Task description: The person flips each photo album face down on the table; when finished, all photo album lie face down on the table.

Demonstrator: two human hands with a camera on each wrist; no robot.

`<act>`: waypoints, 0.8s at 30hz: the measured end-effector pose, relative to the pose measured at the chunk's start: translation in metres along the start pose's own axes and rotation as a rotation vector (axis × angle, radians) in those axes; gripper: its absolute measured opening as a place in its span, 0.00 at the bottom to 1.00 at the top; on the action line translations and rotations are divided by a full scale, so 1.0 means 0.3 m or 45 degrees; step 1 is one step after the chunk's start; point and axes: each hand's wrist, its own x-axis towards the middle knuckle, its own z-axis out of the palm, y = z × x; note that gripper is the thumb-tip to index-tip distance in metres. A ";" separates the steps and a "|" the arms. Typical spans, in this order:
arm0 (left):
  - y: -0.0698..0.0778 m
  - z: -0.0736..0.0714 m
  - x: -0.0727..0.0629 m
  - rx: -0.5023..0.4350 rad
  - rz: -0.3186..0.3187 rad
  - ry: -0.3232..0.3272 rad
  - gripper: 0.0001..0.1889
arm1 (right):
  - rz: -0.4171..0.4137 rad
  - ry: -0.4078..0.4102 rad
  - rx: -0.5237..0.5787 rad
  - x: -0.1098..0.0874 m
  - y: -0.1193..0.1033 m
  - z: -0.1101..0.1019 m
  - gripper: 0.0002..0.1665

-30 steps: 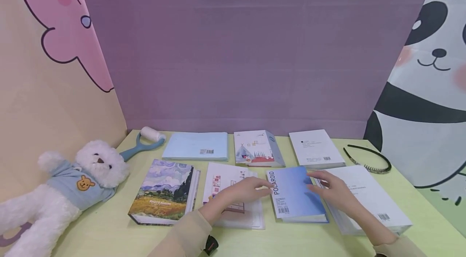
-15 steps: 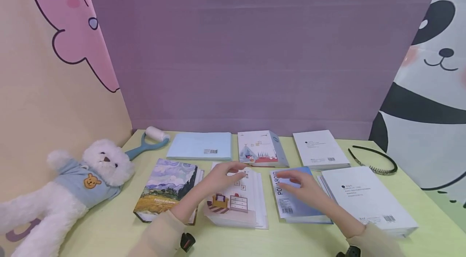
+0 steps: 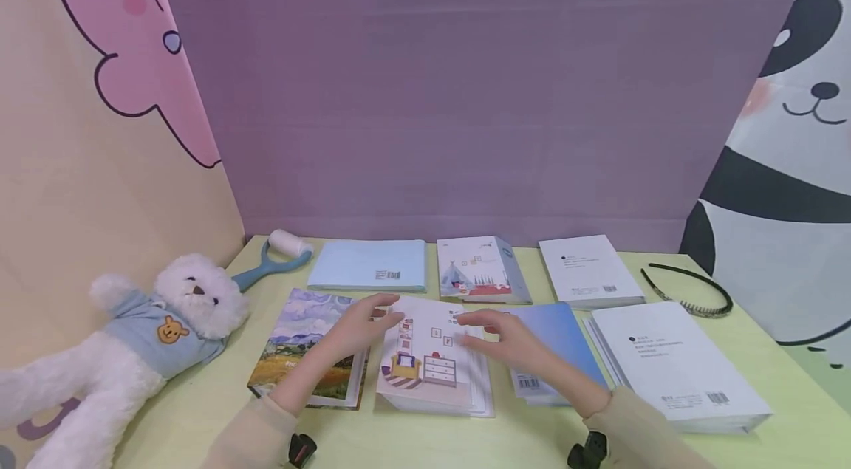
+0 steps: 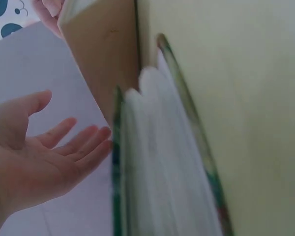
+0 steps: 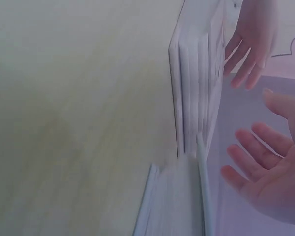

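Note:
In the head view my left hand (image 3: 359,325) hovers over the right side of a photo album (image 3: 302,332) with a painted landscape cover, fingers loosely bent and holding nothing. Between both hands lies a white album (image 3: 422,362) printed with a room drawing. My right hand (image 3: 508,340) is above the gap between that album and a blue album (image 3: 565,336), whose printed left part it hides. The left wrist view shows the painted album's page edges (image 4: 157,162) below the spread left hand (image 4: 49,162). In the right wrist view the right hand (image 5: 270,167) has parted fingers around nothing.
A pale blue album (image 3: 366,266), a tent-print album (image 3: 475,269) and a white book (image 3: 588,269) line the back. At right lie a thick white book (image 3: 671,358) and a black headband (image 3: 718,299). A lint roller (image 3: 272,262) and a teddy bear (image 3: 179,314) are left.
Both hands have moved left from the blue album's sides to above the painted album and the white room-print album. The albums stay where they were; the head view has shifted slightly.

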 end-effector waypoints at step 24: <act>-0.023 -0.030 -0.062 0.106 -0.140 -0.314 0.28 | 0.060 -0.169 -0.146 0.055 -0.012 0.094 0.34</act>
